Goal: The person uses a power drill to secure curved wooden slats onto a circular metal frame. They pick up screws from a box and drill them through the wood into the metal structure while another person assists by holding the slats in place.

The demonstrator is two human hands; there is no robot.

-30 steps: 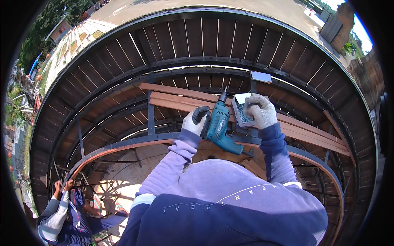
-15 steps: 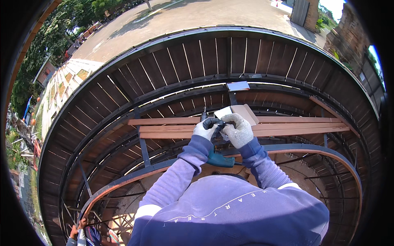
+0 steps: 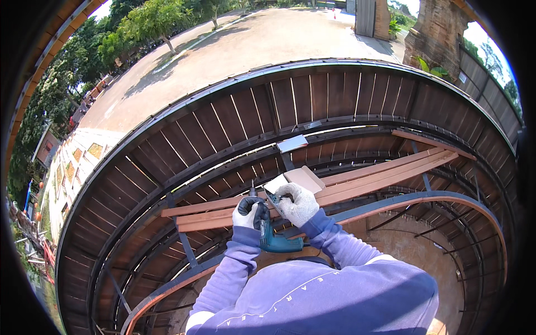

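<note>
My left hand [image 3: 248,213], in a white glove with dark fingers, is closed, thumb and fingertips together, beside a teal power drill [image 3: 282,243]. Anything in that pinch is too small to make out. The drill's bit points away from me, and its body lies partly behind the left hand. My right hand [image 3: 300,205], in a whitish glove, is closed with curled fingers at the near edge of an open small cardboard box [image 3: 305,178]. Something bluish shows by its fingertips, but I cannot tell what. The box rests by several long reddish-brown planks [image 3: 368,187].
A curved metal rail [image 3: 391,200] runs between my body and the planks. Beyond them rises a curved dark slatted wall [image 3: 335,97]. A flat white-and-blue packet [image 3: 292,143] lies on a ledge past the box. A loose slat [image 3: 432,144] slants at the far right.
My hands were together; now they are apart, the left lower by the drill and the right at the box. The view has turned, so the planks appear slanted.
</note>
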